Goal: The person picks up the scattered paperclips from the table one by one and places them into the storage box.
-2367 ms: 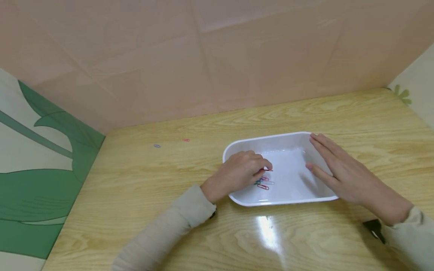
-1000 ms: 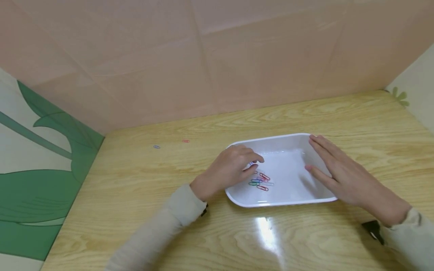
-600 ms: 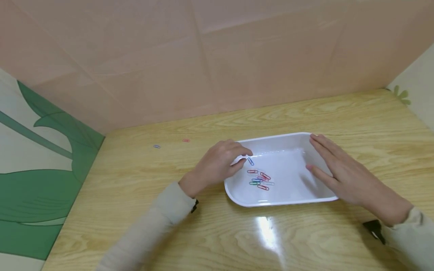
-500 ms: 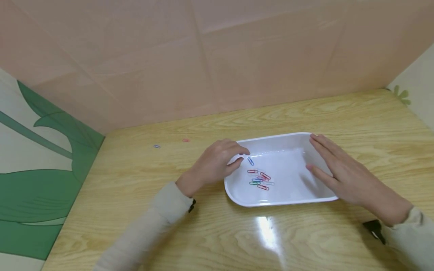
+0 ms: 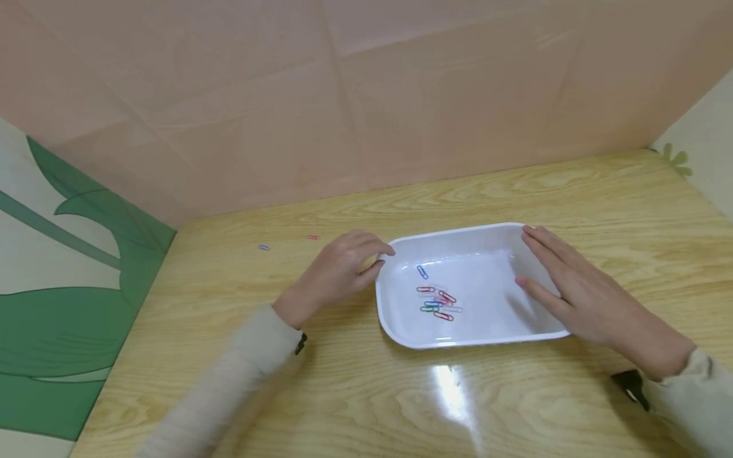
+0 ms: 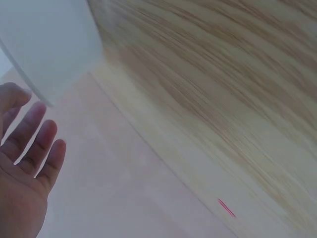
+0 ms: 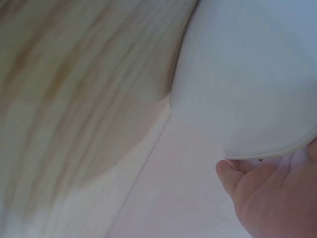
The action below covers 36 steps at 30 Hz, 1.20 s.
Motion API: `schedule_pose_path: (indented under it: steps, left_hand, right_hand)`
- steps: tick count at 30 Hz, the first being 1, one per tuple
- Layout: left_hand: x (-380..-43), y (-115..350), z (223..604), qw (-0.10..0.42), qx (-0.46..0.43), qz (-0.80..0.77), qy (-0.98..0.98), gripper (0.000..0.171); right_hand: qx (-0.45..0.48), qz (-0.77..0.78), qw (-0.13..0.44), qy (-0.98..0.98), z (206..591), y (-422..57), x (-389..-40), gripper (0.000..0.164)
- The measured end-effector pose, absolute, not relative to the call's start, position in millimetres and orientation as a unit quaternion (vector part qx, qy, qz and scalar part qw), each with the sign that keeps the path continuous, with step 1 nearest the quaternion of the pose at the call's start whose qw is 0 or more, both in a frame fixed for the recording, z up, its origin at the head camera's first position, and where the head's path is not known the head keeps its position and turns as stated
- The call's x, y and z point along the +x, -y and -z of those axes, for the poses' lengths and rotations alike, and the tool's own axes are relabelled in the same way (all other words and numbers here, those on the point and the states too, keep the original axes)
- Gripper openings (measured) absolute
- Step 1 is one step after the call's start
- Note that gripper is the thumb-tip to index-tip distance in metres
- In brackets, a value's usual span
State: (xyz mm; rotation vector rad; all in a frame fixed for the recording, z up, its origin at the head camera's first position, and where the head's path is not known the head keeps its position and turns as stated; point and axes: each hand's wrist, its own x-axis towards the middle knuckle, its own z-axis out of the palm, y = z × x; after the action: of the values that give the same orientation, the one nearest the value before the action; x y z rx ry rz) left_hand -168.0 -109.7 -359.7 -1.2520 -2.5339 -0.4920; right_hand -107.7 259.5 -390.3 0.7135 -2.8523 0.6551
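Observation:
A white tray (image 5: 452,233) on the table has several coloured paper clips (image 5: 425,289) lying in a loose cluster towards its left end. A blue paper clip (image 5: 422,272) lies a little apart, behind that cluster. My left hand (image 5: 335,270) hovers just at the tray's left rim, thumb and fingers apart, with nothing seen between them. In the left wrist view its fingers (image 6: 37,144) are spread and relaxed beside the tray wall. My right hand (image 5: 595,305) rests on the tray's right end, straight fingers along the rim and thumb reaching inside.
On the wooden table (image 5: 258,381), left of the tray, lie a red paper clip (image 5: 313,237) and a second blue paper clip (image 5: 264,248). A pinkish covering (image 5: 343,108) stands behind the table. A panel with green leaf shapes (image 5: 74,331) borders the left side.
My left hand has let go of the blue paper clip inside the tray and drawn back leftward to the rim. The right hand and tray have stayed in place.

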Motion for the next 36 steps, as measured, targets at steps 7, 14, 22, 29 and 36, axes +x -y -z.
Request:
schedule_pose_path:
  steps: [7,14,22,29,36]
  left_hand:
    - [-173.3,126.7,360.2,0.134,-0.426,0.163,0.880,0.019]
    - [-180.4,140.3,364.0,0.142,-0.421,0.154,0.883,0.018]
    - [-189.1,158.0,369.7,0.127,-0.388,0.132,0.903,0.018]
    - [-198.0,171.8,374.2,0.123,-0.368,0.114,0.914,0.019]
    - [-207.1,184.1,379.9,0.119,-0.348,0.094,0.925,0.019]
  right_hand:
    - [0.235,-0.216,0.066,0.945,390.4,-259.9,-106.9,0.071]
    - [0.234,-0.216,0.065,0.945,390.4,-259.0,-106.1,0.071]
    - [0.235,-0.218,0.062,0.945,389.4,-257.6,-106.2,0.071]
    - [0.245,-0.213,0.080,0.942,391.2,-258.2,-106.1,0.068]
    - [0.244,-0.215,0.079,0.942,391.5,-258.5,-105.2,0.066]
